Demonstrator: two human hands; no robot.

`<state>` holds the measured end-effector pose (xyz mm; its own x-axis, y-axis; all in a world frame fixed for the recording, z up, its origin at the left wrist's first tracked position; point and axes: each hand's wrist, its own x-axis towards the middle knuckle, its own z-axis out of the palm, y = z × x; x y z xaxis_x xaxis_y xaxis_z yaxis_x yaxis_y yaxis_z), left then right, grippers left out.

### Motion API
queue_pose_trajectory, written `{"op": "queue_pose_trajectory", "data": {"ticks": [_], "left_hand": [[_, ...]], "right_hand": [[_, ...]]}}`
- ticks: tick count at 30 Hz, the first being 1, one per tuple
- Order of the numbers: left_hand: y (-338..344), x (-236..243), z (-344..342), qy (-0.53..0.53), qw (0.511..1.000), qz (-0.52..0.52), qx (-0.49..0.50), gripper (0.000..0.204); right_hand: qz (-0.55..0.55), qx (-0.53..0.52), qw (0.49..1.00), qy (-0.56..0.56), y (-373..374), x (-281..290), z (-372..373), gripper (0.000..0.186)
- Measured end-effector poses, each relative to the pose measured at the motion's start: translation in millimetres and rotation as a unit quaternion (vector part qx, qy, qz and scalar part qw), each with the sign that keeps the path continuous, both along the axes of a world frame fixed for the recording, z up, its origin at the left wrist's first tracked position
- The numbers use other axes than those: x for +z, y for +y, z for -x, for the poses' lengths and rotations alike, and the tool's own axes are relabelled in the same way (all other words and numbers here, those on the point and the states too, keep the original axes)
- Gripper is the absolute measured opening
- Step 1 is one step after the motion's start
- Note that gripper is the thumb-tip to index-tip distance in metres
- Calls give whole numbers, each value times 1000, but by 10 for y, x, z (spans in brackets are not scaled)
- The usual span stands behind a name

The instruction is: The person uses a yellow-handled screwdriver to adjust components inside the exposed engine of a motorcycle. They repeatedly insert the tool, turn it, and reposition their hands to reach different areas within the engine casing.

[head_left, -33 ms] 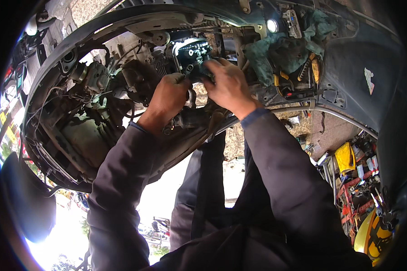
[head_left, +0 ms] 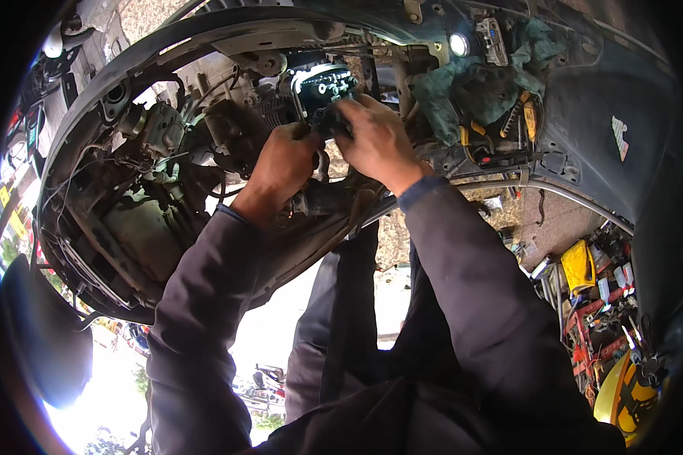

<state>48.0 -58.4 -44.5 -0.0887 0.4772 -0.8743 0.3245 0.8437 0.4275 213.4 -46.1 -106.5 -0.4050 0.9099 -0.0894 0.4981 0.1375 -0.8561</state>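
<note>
Both my hands are at a dark metal engine part (head_left: 326, 83) with a brightly lit top, set in the open vehicle body. My left hand (head_left: 284, 163) is closed at its lower left side, its fingertips turned in toward a small dark piece (head_left: 325, 117); what it grips is hidden. My right hand (head_left: 376, 148) comes from the right, fingers curled over the same area, the held piece too small and shadowed to name. A cylinder with fins (head_left: 273, 114) lies left of the lit part.
Right of my hands are a lit lamp (head_left: 458, 44), teal rags (head_left: 440, 91), yellow-handled tools (head_left: 530, 121) and a metal piece (head_left: 493, 42). A dark curved body frame (head_left: 152, 49) surrounds the area. Below right stands a red rack (head_left: 584, 322) crowded with items, including a yellow cloth (head_left: 579, 264).
My right hand has shifted slightly to the left and up over the lit part, covering more of its lower portion. My left hand stays in much the same place.
</note>
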Motion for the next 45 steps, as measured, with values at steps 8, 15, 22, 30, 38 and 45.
{"op": "queue_pose_trajectory", "data": {"ticks": [8, 15, 22, 30, 38, 45], "left_hand": [[-110, 372, 125, -46, 978, 7, 204, 23], [-266, 440, 156, -71, 964, 35, 253, 21], [-279, 412, 194, -92, 968, 44, 228, 21], [-260, 396, 168, -75, 984, 20, 161, 20], [-176, 245, -21, -137, 974, 28, 176, 23], [-157, -5, -97, -86, 978, 27, 186, 21]], "right_hand": [[-70, 72, 995, 3, 120, -196, 176, 29], [-42, 115, 992, -16, 204, -82, 182, 26], [-52, 90, 994, 14, 186, -99, 224, 24], [-110, 53, 991, 52, 154, -173, 242, 27], [14, -108, 993, 51, -47, -2, 143, 9], [86, -132, 987, 28, -225, 121, 54, 7]]}}
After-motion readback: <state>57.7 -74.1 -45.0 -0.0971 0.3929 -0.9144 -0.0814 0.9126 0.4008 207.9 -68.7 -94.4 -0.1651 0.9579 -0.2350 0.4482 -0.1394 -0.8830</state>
